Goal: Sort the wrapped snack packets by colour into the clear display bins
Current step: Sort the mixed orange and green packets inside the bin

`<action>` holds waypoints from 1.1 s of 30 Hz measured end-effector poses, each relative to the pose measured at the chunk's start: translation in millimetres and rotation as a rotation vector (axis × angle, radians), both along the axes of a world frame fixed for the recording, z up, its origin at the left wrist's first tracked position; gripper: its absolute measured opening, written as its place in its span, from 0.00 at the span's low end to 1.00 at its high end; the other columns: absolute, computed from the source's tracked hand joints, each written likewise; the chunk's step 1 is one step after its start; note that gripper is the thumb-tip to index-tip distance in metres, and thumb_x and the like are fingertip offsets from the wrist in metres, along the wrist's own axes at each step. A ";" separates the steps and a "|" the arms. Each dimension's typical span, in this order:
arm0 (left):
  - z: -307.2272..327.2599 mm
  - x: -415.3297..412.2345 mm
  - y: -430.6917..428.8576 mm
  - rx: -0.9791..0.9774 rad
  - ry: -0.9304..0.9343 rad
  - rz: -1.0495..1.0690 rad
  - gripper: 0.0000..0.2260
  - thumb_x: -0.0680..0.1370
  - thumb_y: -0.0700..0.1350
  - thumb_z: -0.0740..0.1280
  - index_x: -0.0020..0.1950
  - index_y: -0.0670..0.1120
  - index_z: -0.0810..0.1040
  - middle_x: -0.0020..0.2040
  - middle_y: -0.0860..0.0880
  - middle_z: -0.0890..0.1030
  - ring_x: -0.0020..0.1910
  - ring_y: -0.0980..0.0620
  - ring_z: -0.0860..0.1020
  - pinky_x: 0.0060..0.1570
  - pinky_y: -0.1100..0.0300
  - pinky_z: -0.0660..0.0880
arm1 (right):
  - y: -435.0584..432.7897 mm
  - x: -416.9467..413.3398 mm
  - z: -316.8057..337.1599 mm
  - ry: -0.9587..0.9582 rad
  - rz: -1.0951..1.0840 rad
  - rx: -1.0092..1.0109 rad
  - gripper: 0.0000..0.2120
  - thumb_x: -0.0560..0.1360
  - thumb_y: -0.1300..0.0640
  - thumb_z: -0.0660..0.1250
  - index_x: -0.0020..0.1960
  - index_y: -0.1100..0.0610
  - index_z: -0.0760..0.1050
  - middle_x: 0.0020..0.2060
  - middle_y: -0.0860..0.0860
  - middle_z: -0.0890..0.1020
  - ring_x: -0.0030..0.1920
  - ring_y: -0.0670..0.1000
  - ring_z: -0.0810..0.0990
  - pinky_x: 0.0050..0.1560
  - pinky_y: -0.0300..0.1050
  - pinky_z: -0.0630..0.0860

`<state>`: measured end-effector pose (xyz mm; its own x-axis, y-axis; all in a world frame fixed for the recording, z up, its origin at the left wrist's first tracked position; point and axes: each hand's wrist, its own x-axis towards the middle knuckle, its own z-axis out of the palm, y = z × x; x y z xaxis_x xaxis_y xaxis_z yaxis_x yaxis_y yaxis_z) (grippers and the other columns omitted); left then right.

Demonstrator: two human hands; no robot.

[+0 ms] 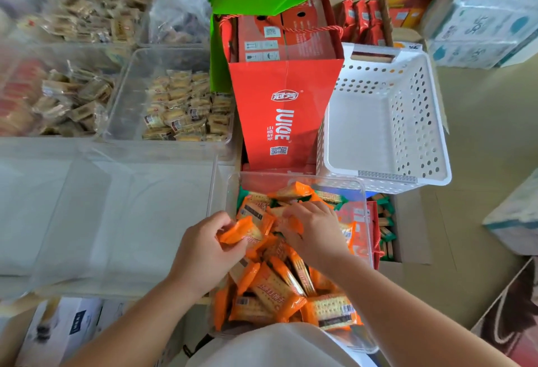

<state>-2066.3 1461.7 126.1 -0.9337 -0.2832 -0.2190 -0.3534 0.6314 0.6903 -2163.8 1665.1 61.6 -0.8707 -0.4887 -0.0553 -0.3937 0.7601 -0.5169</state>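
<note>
Where the hands work: a near clear bin heaped with orange packets, directly ahead of the person.
Left hand: fingers and thumb curl around one orange packet, held just above the heap at the bin's left side.
Right hand: palm down on the heap, fingers bent among the packets; whether it has pinched one cannot be told.
Green-ended packets: a few mixed in at the bin's far end, touching the orange ones.
Handling: the packets look light, with slick, crinkly film over brittle crackers. They are probably best taken across the flat faces or by a crimped end, gently, so nothing snaps or slips out.
Near left: a large clear bin stands beside the heaped one.
Near right: a cardboard box holds more green packets.
Middle: a red juice bag, with a white perforated basket to its right.
Far left: display bins hold tan packets.
</note>
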 end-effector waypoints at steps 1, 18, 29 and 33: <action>3.1 2.1 -4.8 0.023 -0.017 0.037 0.11 0.72 0.49 0.77 0.40 0.54 0.74 0.37 0.61 0.79 0.36 0.60 0.78 0.31 0.71 0.70 | -8.1 -3.8 1.4 -0.006 0.022 0.035 0.10 0.76 0.42 0.67 0.52 0.46 0.77 0.49 0.45 0.82 0.51 0.53 0.77 0.53 0.51 0.74; 5.9 20.3 -27.6 0.144 -0.067 0.096 0.15 0.76 0.45 0.72 0.56 0.61 0.73 0.48 0.63 0.79 0.47 0.58 0.81 0.43 0.64 0.80 | -70.4 -5.6 -11.2 -0.378 -0.021 0.221 0.46 0.66 0.49 0.78 0.75 0.40 0.55 0.52 0.50 0.80 0.50 0.55 0.79 0.44 0.47 0.79; 3.9 11.3 -32.5 -0.016 -0.047 -0.113 0.16 0.73 0.48 0.75 0.55 0.60 0.73 0.54 0.63 0.69 0.50 0.56 0.76 0.42 0.70 0.74 | -53.8 8.1 -3.0 -0.407 -0.044 -0.083 0.28 0.66 0.47 0.76 0.63 0.41 0.70 0.50 0.44 0.79 0.47 0.47 0.78 0.45 0.42 0.78; 2.7 6.8 -30.5 -0.111 -0.062 -0.241 0.18 0.72 0.49 0.76 0.59 0.61 0.77 0.61 0.62 0.65 0.55 0.56 0.74 0.44 0.71 0.72 | -37.8 3.1 11.0 -0.478 -0.068 -0.173 0.24 0.67 0.50 0.77 0.57 0.42 0.69 0.43 0.37 0.79 0.44 0.42 0.79 0.39 0.34 0.76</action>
<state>-2059.4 1431.2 128.8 -0.9627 -0.0803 -0.2583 -0.2237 0.7730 0.5936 -2160.7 1627.3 72.6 -0.7981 -0.4687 -0.3786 -0.0349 0.6632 -0.7476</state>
